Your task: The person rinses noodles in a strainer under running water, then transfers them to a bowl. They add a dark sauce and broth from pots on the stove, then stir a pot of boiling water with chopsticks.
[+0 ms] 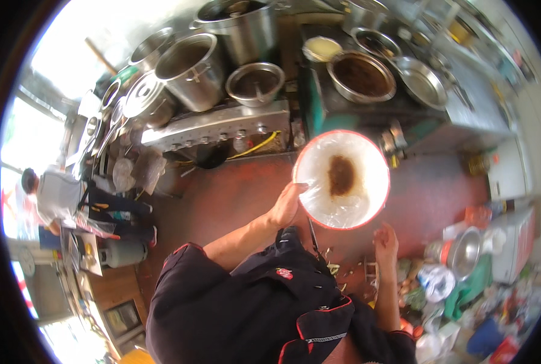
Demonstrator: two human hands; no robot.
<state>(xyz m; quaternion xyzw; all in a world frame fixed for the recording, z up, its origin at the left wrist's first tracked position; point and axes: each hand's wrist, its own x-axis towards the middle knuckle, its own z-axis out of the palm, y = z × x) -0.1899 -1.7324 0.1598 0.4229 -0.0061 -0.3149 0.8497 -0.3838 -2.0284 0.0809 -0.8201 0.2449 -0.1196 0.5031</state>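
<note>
My left hand (285, 208) grips the left side of a white bucket (366, 191), thumb over its red rim. Clear plastic film (318, 191) lines the inside, wrinkled along the near wall. A dark brown patch of sauce or residue (341, 175) lies at the bottom. The bucket is held out in front of my body, above the reddish floor. To the lower right of it, apart from the rim, my right hand (385, 241) is raised with nothing in it, fingers loosely bent and somewhat apart.
Ahead stands a steel gas range (220, 125) with tall stockpots (191, 75) and a bowl of dark liquid (255, 84). A basin of brown contents (361, 76) sits on the dark counter. Bags and vegetables (411, 291) crowd the floor at right. Another person (65, 191) works at left.
</note>
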